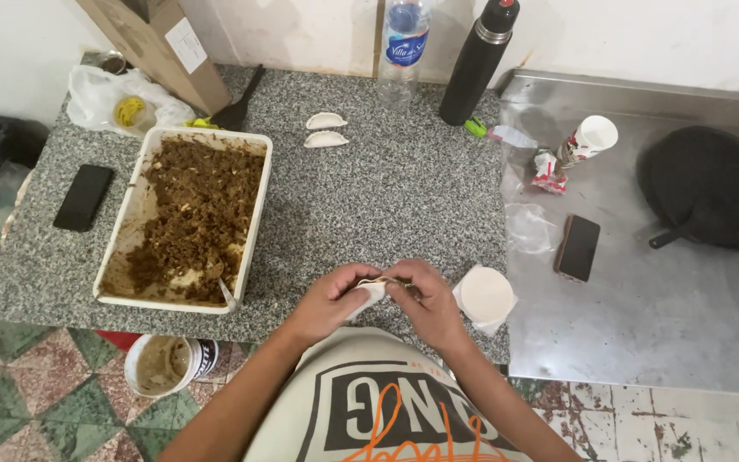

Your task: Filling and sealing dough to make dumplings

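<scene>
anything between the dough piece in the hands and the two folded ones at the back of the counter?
Nothing visible. The left hand and right hand pinch the dough piece at the counter's near edge. Bare granite counter runs up to the two folded pastries. The filling tray sits to the left, off that line.

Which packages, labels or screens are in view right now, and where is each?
Clear plastic bottle with blue label: back edge of the granite counter, upright.
Brown cardboard box with white label: back left, leaning.
Black phone, dark screen: left of the white tray of brown filling.
Second dark phone: on the steel counter, right.
Red-and-white wrapper: beside a white cup.
</scene>
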